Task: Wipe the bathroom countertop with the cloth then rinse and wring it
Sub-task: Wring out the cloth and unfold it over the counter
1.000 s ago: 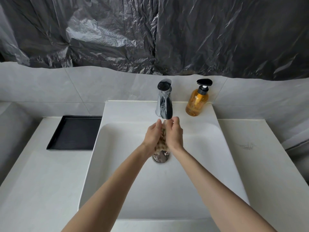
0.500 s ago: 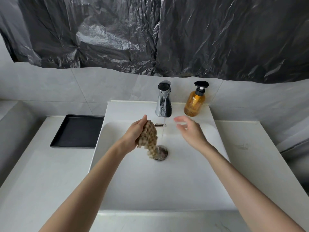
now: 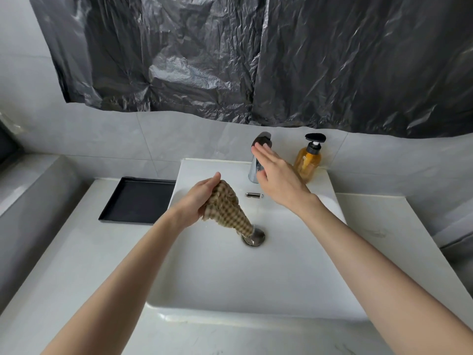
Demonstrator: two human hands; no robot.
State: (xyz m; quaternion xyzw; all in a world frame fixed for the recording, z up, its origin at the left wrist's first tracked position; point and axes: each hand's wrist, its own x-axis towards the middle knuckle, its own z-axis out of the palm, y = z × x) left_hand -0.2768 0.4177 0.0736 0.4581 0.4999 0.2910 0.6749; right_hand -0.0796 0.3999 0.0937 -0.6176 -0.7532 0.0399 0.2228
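Up from beside the water stream, the right hand (image 3: 277, 178) is now at the single faucet (image 3: 261, 138), fingers straight. Of the two hands, the left (image 3: 197, 201) grips the one checked cloth (image 3: 226, 208) below-left of the faucet. One soap bottle (image 3: 307, 162) stands right of it.

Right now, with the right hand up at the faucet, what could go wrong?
The right hand is open at the faucet, close beside the soap bottle; a sideways sweep could tip it. The cloth, gripped by the left hand alone, dangles over the drain; a slack grip might drop it there.
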